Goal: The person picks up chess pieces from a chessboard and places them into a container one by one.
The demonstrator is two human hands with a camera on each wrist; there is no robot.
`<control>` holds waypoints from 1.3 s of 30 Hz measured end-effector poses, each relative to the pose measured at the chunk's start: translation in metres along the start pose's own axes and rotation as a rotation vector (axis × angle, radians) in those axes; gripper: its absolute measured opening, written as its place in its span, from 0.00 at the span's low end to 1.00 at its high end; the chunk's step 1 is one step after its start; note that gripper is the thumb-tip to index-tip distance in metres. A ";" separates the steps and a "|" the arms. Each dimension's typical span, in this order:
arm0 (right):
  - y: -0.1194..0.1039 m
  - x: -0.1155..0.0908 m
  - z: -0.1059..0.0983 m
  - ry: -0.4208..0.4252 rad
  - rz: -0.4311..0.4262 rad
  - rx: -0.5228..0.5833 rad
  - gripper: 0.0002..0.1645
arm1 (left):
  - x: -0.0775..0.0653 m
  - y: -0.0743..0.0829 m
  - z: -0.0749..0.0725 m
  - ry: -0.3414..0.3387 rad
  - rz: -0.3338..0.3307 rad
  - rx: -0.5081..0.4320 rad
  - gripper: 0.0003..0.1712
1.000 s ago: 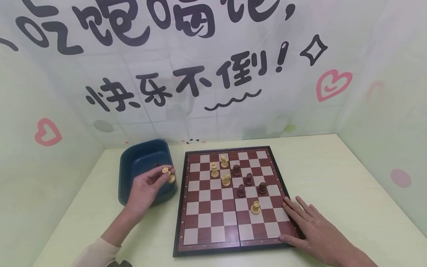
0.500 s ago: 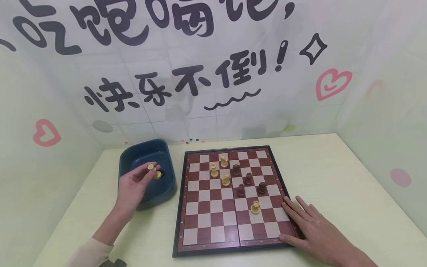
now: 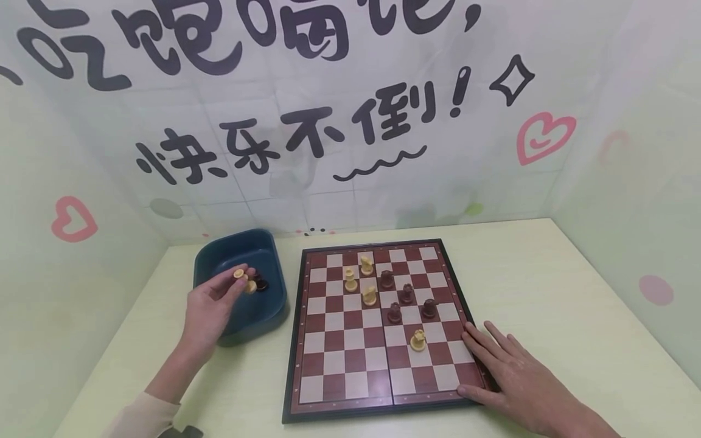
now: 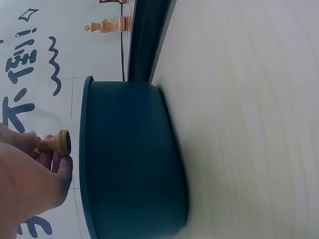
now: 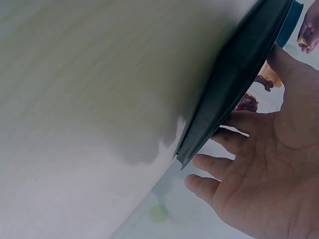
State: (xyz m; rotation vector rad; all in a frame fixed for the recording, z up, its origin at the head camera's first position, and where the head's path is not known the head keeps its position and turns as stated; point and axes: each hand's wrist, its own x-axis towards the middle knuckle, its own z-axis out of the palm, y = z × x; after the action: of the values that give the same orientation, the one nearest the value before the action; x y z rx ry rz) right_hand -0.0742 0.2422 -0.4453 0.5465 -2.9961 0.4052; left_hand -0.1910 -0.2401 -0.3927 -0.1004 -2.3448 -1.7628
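Observation:
My left hand (image 3: 210, 307) pinches a cream chess piece (image 3: 251, 286) between thumb and fingers, above the dark blue bin (image 3: 276, 310). In the left wrist view the round base of the piece points down, while its top is partly hidden by the fingers. Dark chess pieces (image 3: 261, 283) show beside it in the bin. With fingers spread, my right hand (image 3: 517, 380) rests on the right edge of the chessboard (image 3: 342, 365). Several cream pieces, such as a knight (image 3: 369, 295), stand on the board. Several dark pieces (image 3: 394, 312) stand close to them.
The bin stands left of the board with a narrow strip of pale table (image 3: 263, 377) between them. A wall with black lettering (image 3: 252, 146) rises behind. Side panels (image 3: 646, 243) close in the table at both sides.
My left hand has moved left with the cream piece, from the bin's right rim to over its middle. Dark pieces in the bin now show more. My right hand has stayed put.

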 end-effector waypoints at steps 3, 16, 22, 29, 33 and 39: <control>0.000 0.000 -0.001 0.003 -0.003 -0.003 0.54 | -0.001 -0.001 -0.001 0.000 -0.005 -0.006 0.29; 0.000 -0.001 -0.002 0.001 0.004 -0.001 0.54 | -0.004 -0.007 0.007 -0.001 0.057 -0.209 0.28; 0.000 -0.001 -0.003 0.003 0.002 -0.004 0.54 | -0.004 -0.005 0.014 -0.030 0.052 -0.231 0.29; -0.001 0.000 -0.005 -0.008 0.011 0.002 0.54 | -0.002 -0.001 0.020 -0.058 0.049 -0.233 0.31; -0.001 0.000 -0.004 -0.005 0.004 0.002 0.54 | 0.000 0.000 0.023 -0.071 0.053 -0.228 0.31; -0.001 0.000 -0.004 0.003 -0.003 -0.001 0.54 | 0.002 0.002 0.031 -0.080 0.074 -0.214 0.32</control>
State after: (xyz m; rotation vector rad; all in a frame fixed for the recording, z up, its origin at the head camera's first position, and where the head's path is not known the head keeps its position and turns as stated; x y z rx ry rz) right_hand -0.0741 0.2418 -0.4414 0.5504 -2.9924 0.4033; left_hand -0.1960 -0.2102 -0.3986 -0.2917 -2.1656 -2.0022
